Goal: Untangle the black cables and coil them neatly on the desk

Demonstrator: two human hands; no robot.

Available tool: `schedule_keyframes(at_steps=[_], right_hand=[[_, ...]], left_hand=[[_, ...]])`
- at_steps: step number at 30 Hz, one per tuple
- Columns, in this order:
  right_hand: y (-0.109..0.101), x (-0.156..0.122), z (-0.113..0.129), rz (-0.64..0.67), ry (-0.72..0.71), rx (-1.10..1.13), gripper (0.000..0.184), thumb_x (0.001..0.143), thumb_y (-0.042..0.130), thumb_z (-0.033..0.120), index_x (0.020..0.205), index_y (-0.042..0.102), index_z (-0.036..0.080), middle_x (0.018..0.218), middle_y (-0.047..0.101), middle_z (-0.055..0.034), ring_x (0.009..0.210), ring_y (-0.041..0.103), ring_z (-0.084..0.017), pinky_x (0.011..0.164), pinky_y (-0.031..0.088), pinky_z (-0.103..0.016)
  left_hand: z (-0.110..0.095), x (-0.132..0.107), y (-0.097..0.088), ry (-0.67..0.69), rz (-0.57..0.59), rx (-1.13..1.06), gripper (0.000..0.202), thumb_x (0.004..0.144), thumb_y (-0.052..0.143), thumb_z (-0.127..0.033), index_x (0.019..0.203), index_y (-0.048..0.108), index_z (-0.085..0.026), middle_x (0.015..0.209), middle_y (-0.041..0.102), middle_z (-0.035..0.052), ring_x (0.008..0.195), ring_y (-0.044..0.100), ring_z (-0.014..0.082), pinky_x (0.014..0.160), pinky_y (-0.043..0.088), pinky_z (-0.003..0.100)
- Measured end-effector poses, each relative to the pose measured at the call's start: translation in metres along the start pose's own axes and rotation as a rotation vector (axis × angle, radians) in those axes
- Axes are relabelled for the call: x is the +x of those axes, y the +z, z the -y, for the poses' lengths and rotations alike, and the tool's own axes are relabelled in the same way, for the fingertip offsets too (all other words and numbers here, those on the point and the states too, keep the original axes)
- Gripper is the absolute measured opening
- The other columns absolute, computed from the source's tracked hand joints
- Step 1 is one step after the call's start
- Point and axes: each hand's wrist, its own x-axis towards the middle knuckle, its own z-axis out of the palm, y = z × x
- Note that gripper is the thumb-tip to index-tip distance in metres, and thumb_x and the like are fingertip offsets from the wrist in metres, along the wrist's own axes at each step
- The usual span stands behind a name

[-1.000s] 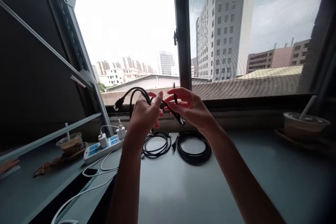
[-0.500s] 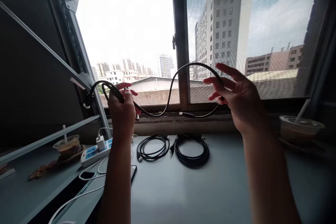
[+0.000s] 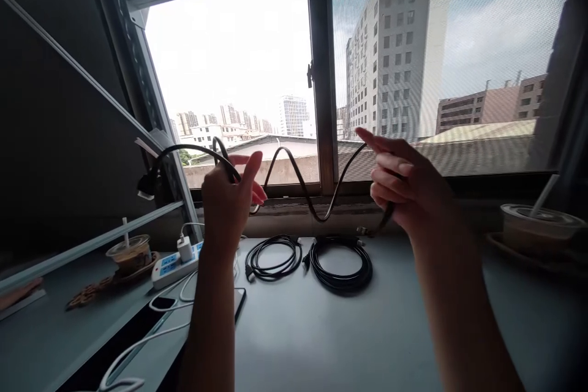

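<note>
A black cable [image 3: 301, 180] hangs in waves in the air between my two hands. My left hand [image 3: 232, 187] is closed around part of it, thumb raised; one end with a dark plug [image 3: 147, 184] and a pale tag sticks out to the left. On the other side my right hand [image 3: 397, 174] grips the cable with curled fingers and the index finger pointing out. A short end with a metal connector [image 3: 362, 231] dangles below that hand. Two coiled black cables, a smaller coil [image 3: 275, 274] and a thicker coil [image 3: 342, 286], lie on the table beneath.
At left stand a power strip [image 3: 172, 272] with a white charger [image 3: 184, 249], white cords [image 3: 133, 343] and a drink cup [image 3: 131, 254]. Another cup [image 3: 537, 226] with a straw is at the right. A window [image 3: 322, 79] lies behind the grey table [image 3: 331, 343].
My right hand has curled its fingers round the cable, and the cable between the hands now dips lower. The left thumb has lifted. The view has shifted slightly.
</note>
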Motion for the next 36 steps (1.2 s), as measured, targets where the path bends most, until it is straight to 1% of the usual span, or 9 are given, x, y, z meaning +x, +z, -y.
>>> schedule_keyframes(at_steps=[4, 9, 14, 18, 21, 26, 29, 32, 36], right_hand=[[-0.005, -0.011, 0.006, 0.057, -0.063, 0.040, 0.028, 0.077, 0.054, 0.034, 0.101, 0.065, 0.024, 0.045, 0.038, 0.0094, 0.029, 0.018, 0.000, 0.030, 0.010, -0.017], [-0.010, -0.021, 0.014, -0.070, -0.192, -0.029, 0.026, 0.076, 0.057, 0.032, 0.096, 0.068, 0.020, 0.042, 0.040, 0.0083, 0.027, 0.023, 0.000, 0.027, 0.009, -0.018], [-0.015, -0.017, 0.014, -0.214, -0.173, -0.118, 0.029, 0.073, 0.061, 0.030, 0.100, 0.068, 0.021, 0.047, 0.050, 0.0049, 0.028, 0.024, -0.001, 0.027, 0.010, -0.017], [-0.022, -0.010, 0.008, -0.404, -0.228, -0.197, 0.026, 0.074, 0.059, 0.026, 0.097, 0.068, 0.020, 0.051, 0.055, 0.0016, 0.029, 0.025, -0.001, 0.029, 0.013, -0.018], [-0.032, -0.007, 0.007, -0.542, -0.258, -0.234, 0.024, 0.073, 0.060, 0.025, 0.094, 0.069, 0.018, 0.053, 0.056, 0.0000, 0.031, 0.028, -0.002, 0.030, 0.015, -0.019], [-0.043, -0.005, 0.007, -0.518, -0.131, -0.216, 0.032, 0.072, 0.061, 0.026, 0.103, 0.064, 0.017, 0.066, 0.062, -0.0036, 0.033, 0.028, -0.001, 0.031, 0.015, -0.018], [-0.038, -0.004, 0.004, -0.424, -0.058, -0.265, 0.043, 0.071, 0.063, 0.026, 0.111, 0.058, 0.016, 0.075, 0.066, -0.0061, 0.034, 0.028, 0.000, 0.031, 0.019, -0.017], [-0.029, -0.004, 0.000, -0.338, -0.067, -0.303, 0.048, 0.071, 0.064, 0.027, 0.115, 0.055, 0.013, 0.076, 0.066, -0.0063, 0.034, 0.029, -0.001, 0.031, 0.023, -0.017], [-0.018, -0.003, -0.005, -0.177, -0.009, -0.372, 0.064, 0.070, 0.065, 0.034, 0.128, 0.045, 0.014, 0.081, 0.066, -0.0054, 0.038, 0.038, -0.002, 0.031, 0.027, -0.014]], left_hand=[[0.010, 0.004, 0.000, -0.089, -0.018, 0.119, 0.040, 0.084, 0.041, -0.047, 0.067, 0.062, -0.018, 0.034, 0.050, -0.0007, 0.036, 0.052, 0.0145, 0.047, 0.043, 0.026], [0.034, 0.012, 0.007, -0.280, 0.129, -0.013, 0.041, 0.077, 0.046, -0.056, 0.071, 0.056, -0.017, 0.038, 0.052, 0.0012, 0.034, 0.053, 0.0175, 0.041, 0.043, 0.027], [0.049, 0.013, 0.011, -0.431, 0.194, 0.078, 0.030, 0.080, 0.041, -0.043, 0.082, 0.054, -0.016, 0.056, 0.063, 0.0083, 0.047, 0.060, 0.0216, 0.053, 0.046, 0.033], [0.054, 0.015, 0.009, -0.340, 0.140, 0.193, 0.035, 0.074, 0.047, -0.040, 0.094, 0.060, -0.014, 0.090, 0.066, 0.0146, 0.091, 0.061, 0.0295, 0.077, 0.044, 0.039], [0.054, 0.019, 0.004, -0.303, 0.205, 0.045, 0.041, 0.075, 0.044, -0.040, 0.104, 0.061, -0.016, 0.107, 0.063, 0.0106, 0.102, 0.056, 0.0263, 0.085, 0.042, 0.037], [0.045, 0.019, -0.004, -0.160, 0.351, -0.208, 0.042, 0.079, 0.046, -0.046, 0.110, 0.060, -0.020, 0.129, 0.051, 0.0072, 0.116, 0.047, 0.0221, 0.091, 0.041, 0.031], [0.039, 0.015, -0.002, -0.042, 0.389, -0.185, 0.048, 0.080, 0.051, -0.047, 0.120, 0.053, -0.021, 0.120, 0.057, 0.0089, 0.110, 0.052, 0.0202, 0.086, 0.043, 0.028], [0.037, 0.013, 0.004, 0.030, 0.363, -0.148, 0.060, 0.081, 0.051, -0.046, 0.133, 0.039, -0.021, 0.087, 0.066, 0.0051, 0.087, 0.060, 0.0159, 0.076, 0.045, 0.026], [0.041, 0.013, 0.014, 0.067, 0.335, -0.193, 0.065, 0.081, 0.052, -0.044, 0.139, 0.029, -0.022, 0.057, 0.058, -0.0027, 0.060, 0.059, 0.0130, 0.064, 0.046, 0.025]])
